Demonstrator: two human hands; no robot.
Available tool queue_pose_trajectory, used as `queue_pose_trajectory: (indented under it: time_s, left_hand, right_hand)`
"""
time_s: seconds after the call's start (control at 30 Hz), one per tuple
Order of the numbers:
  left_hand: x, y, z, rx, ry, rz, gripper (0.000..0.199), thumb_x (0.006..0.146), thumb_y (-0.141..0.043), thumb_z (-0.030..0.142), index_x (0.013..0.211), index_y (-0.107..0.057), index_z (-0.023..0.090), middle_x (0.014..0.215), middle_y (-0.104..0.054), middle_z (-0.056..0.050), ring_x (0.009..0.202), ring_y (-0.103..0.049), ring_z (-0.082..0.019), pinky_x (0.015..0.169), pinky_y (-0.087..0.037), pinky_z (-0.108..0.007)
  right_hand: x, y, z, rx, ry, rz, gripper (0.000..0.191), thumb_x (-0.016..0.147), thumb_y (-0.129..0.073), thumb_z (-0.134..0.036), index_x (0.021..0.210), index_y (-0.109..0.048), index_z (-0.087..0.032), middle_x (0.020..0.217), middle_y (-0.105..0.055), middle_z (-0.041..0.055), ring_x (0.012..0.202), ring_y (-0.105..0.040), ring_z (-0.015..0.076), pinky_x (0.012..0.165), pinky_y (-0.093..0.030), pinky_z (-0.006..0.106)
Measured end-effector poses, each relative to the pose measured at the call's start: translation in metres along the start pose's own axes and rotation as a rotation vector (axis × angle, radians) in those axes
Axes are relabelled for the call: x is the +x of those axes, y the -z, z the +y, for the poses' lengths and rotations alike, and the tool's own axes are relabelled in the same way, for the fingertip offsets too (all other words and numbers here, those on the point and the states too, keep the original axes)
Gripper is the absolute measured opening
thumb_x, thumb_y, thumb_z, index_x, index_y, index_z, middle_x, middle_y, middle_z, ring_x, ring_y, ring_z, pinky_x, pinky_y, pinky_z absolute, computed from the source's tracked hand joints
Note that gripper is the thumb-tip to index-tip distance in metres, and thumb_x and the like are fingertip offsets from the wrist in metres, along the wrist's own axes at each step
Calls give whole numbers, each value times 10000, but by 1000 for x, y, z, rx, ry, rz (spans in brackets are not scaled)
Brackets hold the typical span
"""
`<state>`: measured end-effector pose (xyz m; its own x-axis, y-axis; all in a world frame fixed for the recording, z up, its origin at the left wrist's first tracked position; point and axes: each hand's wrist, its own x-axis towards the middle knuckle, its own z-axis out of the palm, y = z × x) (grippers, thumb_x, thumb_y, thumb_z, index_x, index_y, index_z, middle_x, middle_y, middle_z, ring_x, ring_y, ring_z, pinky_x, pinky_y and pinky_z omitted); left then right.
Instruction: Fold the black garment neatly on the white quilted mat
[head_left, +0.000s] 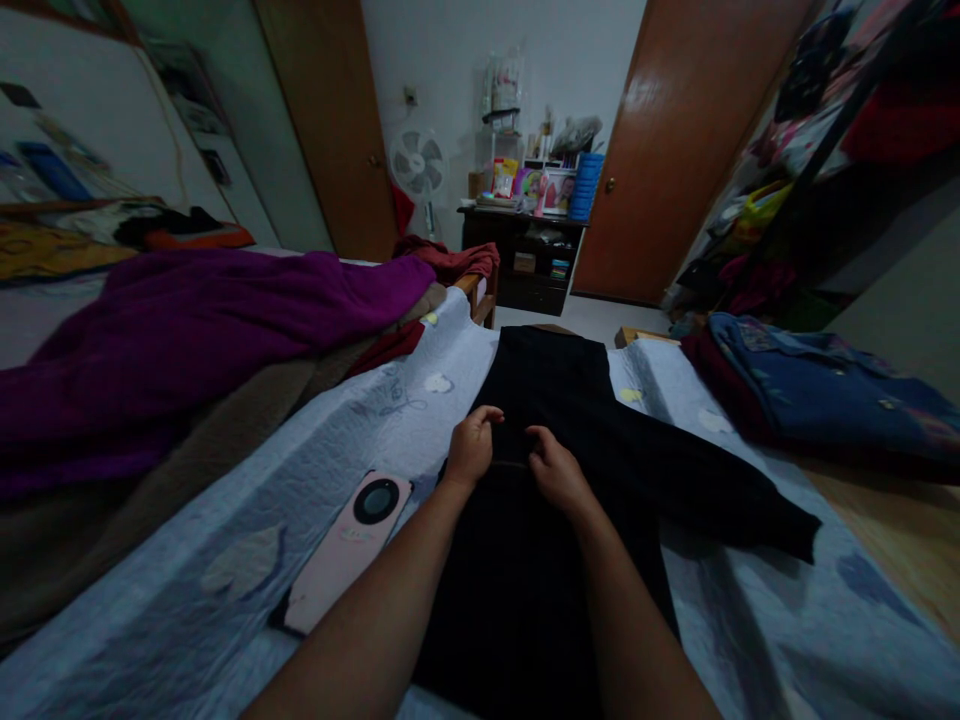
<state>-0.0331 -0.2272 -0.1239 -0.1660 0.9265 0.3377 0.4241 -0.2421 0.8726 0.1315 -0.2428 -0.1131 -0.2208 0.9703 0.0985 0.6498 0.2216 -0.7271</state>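
Two hands (472, 447) (556, 470), fingers half-curled, over black garment (607, 450); cannot tell whether fabric gripped.

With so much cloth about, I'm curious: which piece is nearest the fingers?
The black garment, spread directly beneath the fingers; the purple cloth lies far left, the blue garment far right.
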Motion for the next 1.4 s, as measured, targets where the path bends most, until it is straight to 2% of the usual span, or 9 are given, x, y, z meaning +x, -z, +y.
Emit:
queue_pose_trajectory:
  time_s: [0.2, 0.3, 0.43, 0.57, 0.67, 0.87, 1.1, 1.27, 1.4]
  left_hand:
    - [-1, 0, 0, -32, 0, -8, 287, 824, -385, 96, 920, -637, 195, 893, -699, -17, 897, -647, -151, 850, -500, -299]
    - [0, -1, 1, -71, 7, -5, 289, 814, -385, 87, 905, -638, 195, 877, -697, -15, 883, -649, -149, 841, -505, -298]
    - [0, 2, 1, -126, 43, 127, 277, 818, -382, 99, 898, -631, 189, 874, -688, -18, 876, -646, -149, 841, -507, -299]
    - [1, 13, -2, 16, 90, 355, 283, 797, -404, 101, 943, -625, 199, 981, -667, -25, 991, -608, -168, 941, -454, -319]
    - [3, 20, -8, 129, 171, 404, 306, 760, -428, 88, 981, -610, 197, 1055, -633, -45, 1066, -570, -182, 978, -422, -320]
    - [5, 24, -5, 340, 380, 122, 316, 808, -456, 155, 1107, -558, 164, 1147, -586, -112, 1044, -584, -197, 921, -436, -297]
    - [0, 49, 11, 574, 412, -339, 486, 834, -524, 364, 1252, -452, 126, 1176, -613, -194, 1084, -585, -306, 907, -422, -380]
    - [-7, 64, 4, 369, 406, -331, 314, 855, -456, 217, 1156, -520, 157, 1144, -637, -133, 1065, -588, -230, 885, -426, -306]
    - [-18, 72, -2, 167, 477, -321, 386, 802, -487, 147, 1187, -496, 168, 884, -664, -48, 789, -624, -170, 697, -463, -254]
  right_hand:
    - [-5, -4, -13, -20, 185, 271, 257, 816, -461, -140, 1023, -606, -189, 965, -626, 70, 888, -560, 192, 809, -426, 314]
    - [-7, -6, -19, -76, 336, 190, 210, 839, -473, -123, 941, -628, -223, 1013, -625, 51, 960, -521, 197, 856, -396, 325]
    - [-6, -10, -17, -200, 259, 35, 129, 816, -562, -141, 862, -631, -238, 962, -625, 24, 913, -497, 206, 818, -367, 333]
    - [-4, -11, -14, -235, 207, -15, 131, 791, -585, -129, 858, -613, -238, 982, -604, 16, 920, -480, 199, 806, -347, 320]
    - [-4, -11, -13, -218, 204, -30, 125, 795, -582, -136, 863, -602, -239, 983, -590, 18, 930, -478, 193, 814, -342, 315]
    - [-3, -11, -10, -173, 206, -30, 122, 800, -579, -136, 854, -605, -242, 981, -587, 14, 939, -480, 189, 833, -338, 314]
    - [-1, -9, -8, -148, 204, -46, 121, 798, -574, -134, 847, -609, -238, 958, -586, 18, 928, -491, 186, 825, -345, 310]
    - [-2, -9, -7, -129, 214, -34, 121, 802, -574, -137, 850, -611, -241, 965, -589, 18, 930, -492, 187, 829, -346, 311]
    - [-3, -9, -7, -128, 214, -25, 110, 808, -577, -140, 852, -611, -235, 965, -590, 19, 929, -494, 184, 831, -347, 307]
